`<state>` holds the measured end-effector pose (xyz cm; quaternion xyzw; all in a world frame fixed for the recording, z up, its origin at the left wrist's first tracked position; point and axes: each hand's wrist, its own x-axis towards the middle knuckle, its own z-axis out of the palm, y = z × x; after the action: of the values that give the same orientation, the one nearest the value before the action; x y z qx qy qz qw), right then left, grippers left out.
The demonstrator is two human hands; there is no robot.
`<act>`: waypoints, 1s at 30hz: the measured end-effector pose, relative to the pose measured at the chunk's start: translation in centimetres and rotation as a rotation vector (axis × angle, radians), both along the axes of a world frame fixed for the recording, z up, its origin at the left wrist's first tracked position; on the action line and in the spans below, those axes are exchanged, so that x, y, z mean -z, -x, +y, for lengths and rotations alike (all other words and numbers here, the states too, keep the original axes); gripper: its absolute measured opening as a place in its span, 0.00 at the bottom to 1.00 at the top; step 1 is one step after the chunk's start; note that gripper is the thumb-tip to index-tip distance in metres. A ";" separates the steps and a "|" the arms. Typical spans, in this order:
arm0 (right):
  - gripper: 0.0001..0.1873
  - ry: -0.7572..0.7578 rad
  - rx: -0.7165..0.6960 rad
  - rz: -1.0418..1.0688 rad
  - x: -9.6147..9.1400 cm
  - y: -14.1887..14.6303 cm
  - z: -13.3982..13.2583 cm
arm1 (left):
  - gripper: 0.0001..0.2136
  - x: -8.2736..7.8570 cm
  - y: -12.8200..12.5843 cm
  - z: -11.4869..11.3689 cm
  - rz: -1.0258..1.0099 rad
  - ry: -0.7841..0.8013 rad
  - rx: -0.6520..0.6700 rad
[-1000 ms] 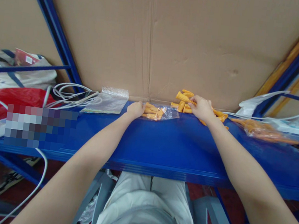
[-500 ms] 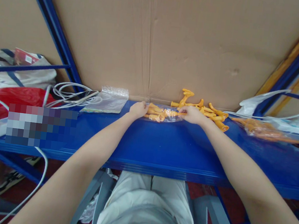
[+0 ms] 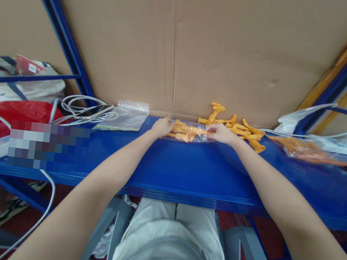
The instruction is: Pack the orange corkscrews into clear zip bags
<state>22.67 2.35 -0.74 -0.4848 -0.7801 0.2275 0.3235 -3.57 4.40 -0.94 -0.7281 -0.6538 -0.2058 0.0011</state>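
Left hand (image 3: 162, 127): fingers curled shut, gripping the left end of a clear plastic bag (image 3: 196, 132).
Right hand (image 3: 222, 134): fingers drawn together, pinching at the bag's right end; I cannot tell whether a piece is caught there along with the film.
Bag between my hands: lies flat on the blue bench top (image 3: 184, 169), with yellow plastic pieces (image 3: 182, 137) inside it.
Hidden: my fingertips are partly lost against the bag; glare and overlap blur the shapes inside it, so I cannot count them.
Loose yellow pieces (image 3: 216, 108): at least four, just beyond and right of my right hand, overlapping, some partly behind it.
Second bag (image 3: 303, 151): one, well right of my right hand, its orange contents smeared by blur.
Bubble-wrap pouch (image 3: 127, 118): one, near my left hand on its outer side.
White cable (image 3: 84, 98): looped farther left, how many strands I cannot tell.
Red bag (image 3: 30, 113): one, well left of my left hand, partly covered by a pixelated patch (image 3: 48, 147).
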 end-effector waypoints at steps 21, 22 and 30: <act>0.05 0.147 0.070 0.299 -0.7 1.3 -1.4 | 0.26 0.0 -1.0 -0.7 -0.052 -0.064 0.225; 0.06 0.149 0.076 0.326 -0.7 1.3 -1.4 | 0.27 0.1 -1.1 -0.9 -0.018 -0.079 0.254; 0.05 0.183 0.197 0.392 -0.8 1.5 -1.0 | 0.27 0.2 -1.7 -1.2 0.057 -0.030 0.303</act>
<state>21.15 1.36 0.01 -0.5324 -0.6275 0.3542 0.4442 -1.85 3.16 -1.10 -0.8239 -0.5331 -0.1923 -0.0005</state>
